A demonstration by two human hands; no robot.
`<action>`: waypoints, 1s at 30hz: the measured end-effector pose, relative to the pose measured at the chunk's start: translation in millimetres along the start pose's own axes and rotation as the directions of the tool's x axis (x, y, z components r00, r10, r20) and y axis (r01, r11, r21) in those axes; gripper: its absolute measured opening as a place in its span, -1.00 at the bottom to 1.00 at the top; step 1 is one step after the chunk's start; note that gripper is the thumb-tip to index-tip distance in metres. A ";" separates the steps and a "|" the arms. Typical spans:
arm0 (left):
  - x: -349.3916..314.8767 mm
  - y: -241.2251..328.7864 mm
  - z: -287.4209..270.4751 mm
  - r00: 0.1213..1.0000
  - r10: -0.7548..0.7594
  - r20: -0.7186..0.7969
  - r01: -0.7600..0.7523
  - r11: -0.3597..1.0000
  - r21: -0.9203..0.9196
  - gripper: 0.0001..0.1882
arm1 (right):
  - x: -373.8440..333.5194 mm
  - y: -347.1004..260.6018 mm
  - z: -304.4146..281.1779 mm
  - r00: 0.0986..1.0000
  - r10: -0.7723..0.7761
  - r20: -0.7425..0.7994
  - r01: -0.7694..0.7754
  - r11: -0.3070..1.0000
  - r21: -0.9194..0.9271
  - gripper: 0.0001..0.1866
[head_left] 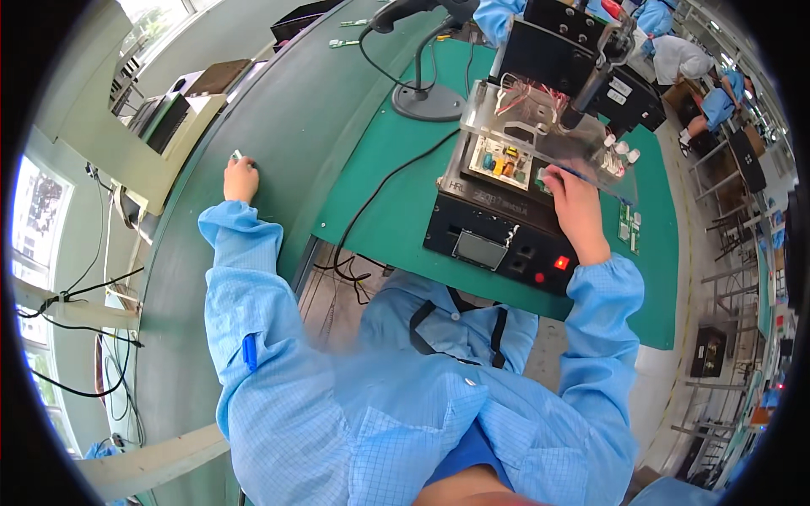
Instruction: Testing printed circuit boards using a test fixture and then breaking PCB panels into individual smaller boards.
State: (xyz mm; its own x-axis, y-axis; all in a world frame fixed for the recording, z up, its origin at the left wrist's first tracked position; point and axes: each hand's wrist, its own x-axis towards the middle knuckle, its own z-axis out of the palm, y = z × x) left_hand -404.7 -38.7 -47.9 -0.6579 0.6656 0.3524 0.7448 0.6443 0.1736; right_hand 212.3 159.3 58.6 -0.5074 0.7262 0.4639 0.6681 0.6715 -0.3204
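Observation:
My left hand (241, 180) rests low over the dark green conveyor belt (278, 135), its fingers closed around a small pale piece (237, 155) that is mostly hidden. On the right, my right hand (578, 211) reaches into a black test fixture (498, 244). Its fingertips pinch the edge of a small green circuit board (541, 180), partly covered by the fingers. Just left of those fingertips, a larger circuit board (501, 162) with yellow and blue components sits in the fixture. A clear plate (506, 135) carrying wires is above and behind it.
A handheld scanner on a grey stand (428, 103) is behind the fixture's left side. Black cables (380, 190) cross the green mat (375, 228). Another small circuit board (629, 226) lies right of my right hand; two more (344, 42) lie at the belt's far end. Other people work beyond.

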 end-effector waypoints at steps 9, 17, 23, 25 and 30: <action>35.6 50.2 -9.6 0.921 0.052 -0.387 -0.097 0.990 -0.098 -0.68 | -12.7 -27.7 -14.2 0.992 -0.068 -0.104 0.052 0.986 -0.157 -0.69; -2.7 259.7 -145.7 0.726 0.380 -0.573 -0.674 0.555 -0.487 -0.81 | 58.7 -109.4 -157.3 0.903 -0.094 -0.420 0.270 0.883 0.383 -0.75; -32.1 381.4 -165.3 0.624 0.507 -0.594 -0.757 0.206 -0.620 -0.83 | 215.1 -53.8 -180.7 0.992 0.042 0.115 -0.119 0.547 0.828 -0.74; -38.6 393.7 -168.8 0.620 0.527 -0.582 -0.741 0.148 -0.655 -0.85 | 212.0 -68.5 -172.3 0.983 -0.179 -0.029 0.068 0.217 0.974 -0.73; -51.1 415.2 -180.5 0.728 0.495 -0.474 -0.538 -0.014 -0.843 -0.85 | 97.6 -93.8 -118.9 0.925 -0.160 -0.344 0.304 0.853 0.424 -0.86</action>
State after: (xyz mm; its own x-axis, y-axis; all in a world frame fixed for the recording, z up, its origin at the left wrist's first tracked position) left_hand -41.7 126.7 172.2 -0.0577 0.6252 0.7783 0.4375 -0.6850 0.5826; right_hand 164.9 149.6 232.1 -0.3891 0.5142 0.7643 0.1848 0.8564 -0.4821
